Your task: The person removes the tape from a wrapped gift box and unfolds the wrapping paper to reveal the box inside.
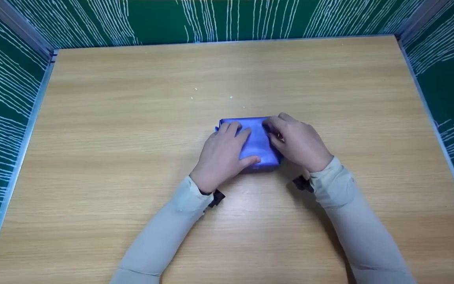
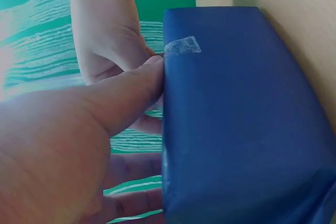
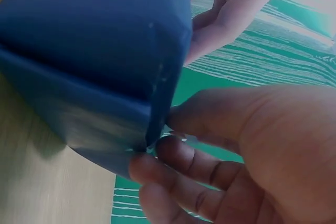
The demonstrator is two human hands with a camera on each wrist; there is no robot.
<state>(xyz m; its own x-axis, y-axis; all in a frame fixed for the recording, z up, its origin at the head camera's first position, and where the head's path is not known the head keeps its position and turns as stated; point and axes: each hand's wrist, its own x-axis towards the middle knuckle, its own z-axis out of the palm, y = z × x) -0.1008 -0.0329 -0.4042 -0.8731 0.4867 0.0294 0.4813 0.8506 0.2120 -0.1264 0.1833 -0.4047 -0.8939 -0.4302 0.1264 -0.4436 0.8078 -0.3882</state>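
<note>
A box wrapped in blue paper (image 1: 256, 148) sits on the table, with a piece of clear tape (image 2: 183, 45) on its side in the left wrist view. My left hand (image 1: 227, 152) rests on top of the box, fingers spread and thumb along the near edge. At the box's right edge, my right hand (image 1: 300, 140) pinches the blue wrapping paper (image 3: 155, 121) between thumb and fingers. In the right wrist view a paper flap (image 3: 94, 124) stands folded out at that end. Something small and glossy shows by the right fingertips, too blurred to name.
The wooden table (image 1: 112, 157) reaches out on all sides of the box. Several tiny white scraps (image 1: 231, 97) lie beyond it. Green panels with white streaks (image 1: 242, 19) border the table at the back and both sides.
</note>
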